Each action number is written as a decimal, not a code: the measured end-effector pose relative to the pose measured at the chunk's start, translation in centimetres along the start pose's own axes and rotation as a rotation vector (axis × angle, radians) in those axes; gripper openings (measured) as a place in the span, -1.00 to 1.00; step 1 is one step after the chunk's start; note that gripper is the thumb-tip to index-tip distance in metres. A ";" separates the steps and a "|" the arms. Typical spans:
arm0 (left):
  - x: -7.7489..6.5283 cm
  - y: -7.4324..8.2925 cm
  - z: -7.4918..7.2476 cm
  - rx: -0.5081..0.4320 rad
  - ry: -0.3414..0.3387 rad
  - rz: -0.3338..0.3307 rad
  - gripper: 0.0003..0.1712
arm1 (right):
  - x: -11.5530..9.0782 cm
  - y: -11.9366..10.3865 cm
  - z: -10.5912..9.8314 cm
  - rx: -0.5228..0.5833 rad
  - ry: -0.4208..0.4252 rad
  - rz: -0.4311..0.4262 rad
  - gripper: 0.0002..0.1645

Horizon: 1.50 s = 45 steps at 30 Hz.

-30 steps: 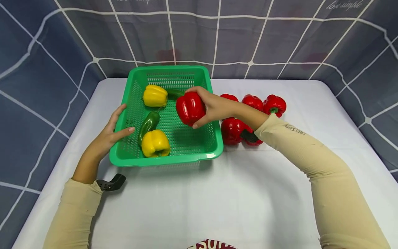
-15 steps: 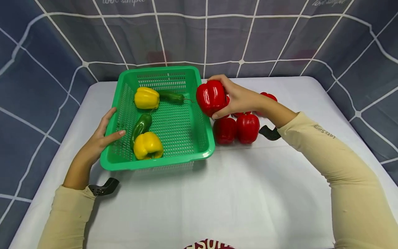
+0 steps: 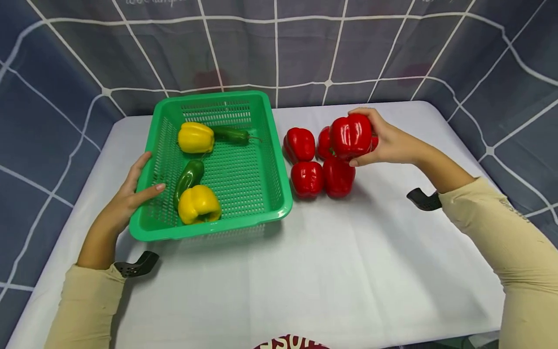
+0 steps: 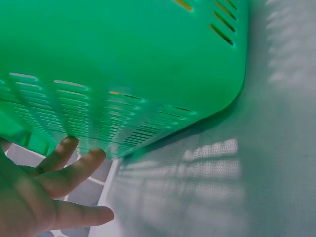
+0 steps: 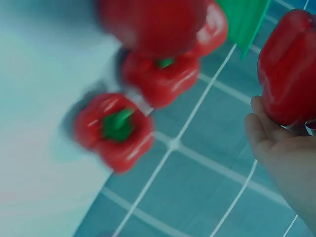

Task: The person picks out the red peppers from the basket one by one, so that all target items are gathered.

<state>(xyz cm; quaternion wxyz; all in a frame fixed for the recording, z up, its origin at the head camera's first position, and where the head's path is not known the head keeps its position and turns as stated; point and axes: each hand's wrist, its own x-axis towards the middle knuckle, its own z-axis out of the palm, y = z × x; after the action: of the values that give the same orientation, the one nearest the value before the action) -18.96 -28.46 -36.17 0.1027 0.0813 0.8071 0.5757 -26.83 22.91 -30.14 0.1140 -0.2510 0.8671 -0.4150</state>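
Observation:
My right hand (image 3: 392, 143) holds a glossy red bell pepper (image 3: 350, 135), thumb in front and fingers behind. This pepper hangs over a cluster of red bell peppers (image 3: 307, 179) right of the basket and hides part of those behind. In the right wrist view the held pepper (image 5: 291, 69) sits above the fingers. My left hand (image 3: 126, 198) rests on the left rim of a green plastic basket (image 3: 285, 206), thumb lying across it; the left wrist view shows straight, spread fingers (image 4: 74, 173) outside the slotted wall. Two yellow bell peppers (image 3: 196, 138) and two green chili peppers (image 3: 189, 179) lie inside.
The basket stands on a white-covered table (image 3: 305, 271). Dark grid-patterned cloth walls (image 3: 244, 53) rise behind and at both sides. Black wrist mounts (image 3: 425, 199) stick out from both forearms. Part of a round red-and-white print (image 3: 292, 342) shows at the front edge.
My right hand has carried the red bell pepper from above the basket rightward over the red cluster. My left hand stays on the rim. The head view has shifted a little.

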 end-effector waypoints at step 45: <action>0.0 -0.2 0.1 -0.066 0.002 0.008 -0.12 | -3.8 11.1 1.7 -0.041 -0.042 0.212 0.20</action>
<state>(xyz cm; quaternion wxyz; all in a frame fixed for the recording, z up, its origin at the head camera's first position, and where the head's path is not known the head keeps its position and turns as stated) -18.96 -28.46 -36.37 0.1022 0.0803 0.7874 0.6026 -26.67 29.67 -39.86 0.1704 -0.1686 0.8944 -0.3775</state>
